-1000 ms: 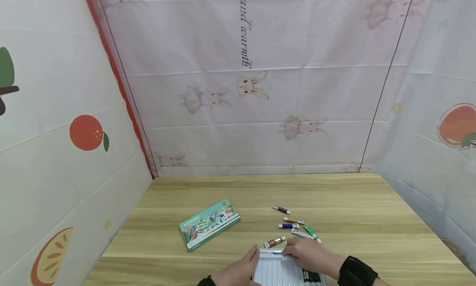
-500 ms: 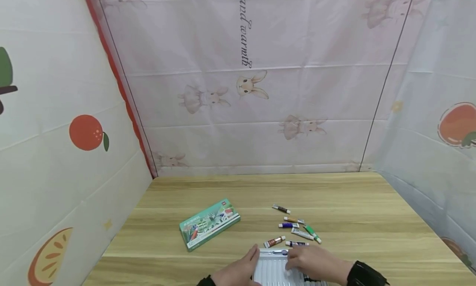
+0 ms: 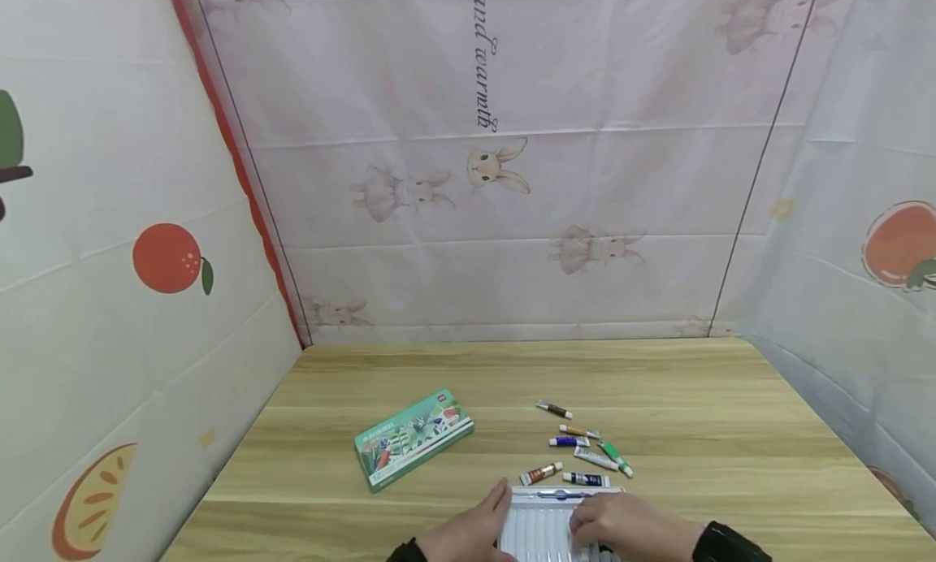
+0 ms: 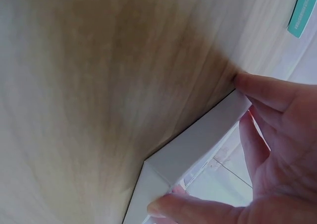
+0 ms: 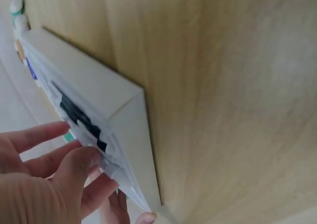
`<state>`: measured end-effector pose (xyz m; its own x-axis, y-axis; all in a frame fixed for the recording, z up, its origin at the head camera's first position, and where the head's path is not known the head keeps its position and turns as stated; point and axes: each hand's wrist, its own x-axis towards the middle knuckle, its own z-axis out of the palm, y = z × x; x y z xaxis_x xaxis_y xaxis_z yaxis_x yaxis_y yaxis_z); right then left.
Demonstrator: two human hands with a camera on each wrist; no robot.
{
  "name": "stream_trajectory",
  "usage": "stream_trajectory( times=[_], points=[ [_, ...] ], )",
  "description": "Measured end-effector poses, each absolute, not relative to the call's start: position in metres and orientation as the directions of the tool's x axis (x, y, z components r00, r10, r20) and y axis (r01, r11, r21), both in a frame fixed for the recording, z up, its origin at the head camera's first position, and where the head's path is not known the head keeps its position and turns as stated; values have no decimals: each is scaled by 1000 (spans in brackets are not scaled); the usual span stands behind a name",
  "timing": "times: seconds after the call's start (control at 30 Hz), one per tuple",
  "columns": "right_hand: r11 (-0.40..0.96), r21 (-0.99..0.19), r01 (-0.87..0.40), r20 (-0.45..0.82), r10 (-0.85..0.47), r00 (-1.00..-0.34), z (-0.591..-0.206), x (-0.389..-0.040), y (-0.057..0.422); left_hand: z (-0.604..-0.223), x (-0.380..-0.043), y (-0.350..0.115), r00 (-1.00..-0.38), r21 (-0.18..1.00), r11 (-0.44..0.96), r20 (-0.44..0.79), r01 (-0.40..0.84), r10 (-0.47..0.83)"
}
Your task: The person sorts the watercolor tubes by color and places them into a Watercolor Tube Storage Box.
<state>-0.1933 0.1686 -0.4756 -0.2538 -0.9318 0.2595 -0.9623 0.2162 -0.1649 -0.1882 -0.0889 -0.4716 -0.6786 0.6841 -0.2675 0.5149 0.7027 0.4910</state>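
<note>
white ribbed tray (image 3: pixel 537 529): my left hand (image 3: pixel 468 533) grips it. my right hand (image 3: pixel 629 525) slid over, so dark tubes (image 5: pixel 77 112) are close. can't tell if it's pinching.

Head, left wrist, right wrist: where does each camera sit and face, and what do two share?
Head: worn on the head, facing forward and down at the white tray on the table; left hand, right hand show.
Left wrist: on that wrist, facing a tray corner; left hand shows.
Right wrist: on that wrist, facing the tray's side; right hand shows, plus part of another hand below.
Head and left wrist share the green box, only its corner in the latter.
</note>
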Motion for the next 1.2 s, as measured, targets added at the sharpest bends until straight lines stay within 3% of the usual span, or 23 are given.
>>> stream_trajectory(
  times=[0.27, 0.6, 0.8, 1.0, 1.2],
  points=[
    [258, -334, -907, 193, -923, -334, -473, -192, 171, -473, -189, -88, -680, 539, 708, -302, 457, 668],
    [308, -251, -918, 163, -921, -353, -471, -193, 163, -473, -190, -88, -706, 532, 730, -307, 429, 638],
    [335, -289, -897, 167, -905, -392, -468, -196, 164, -474, -190, -87, -697, 525, 726, -306, 444, 649],
    [495, -208, -844, 310, -785, -537, -460, -218, 174, -474, -191, -88, -679, 528, 715, -311, 458, 665],
    [696, -173, -697, 209, -666, -716, -459, -243, 190, -474, -191, -88, -679, 525, 711, -301, 468, 669]
  ],
)
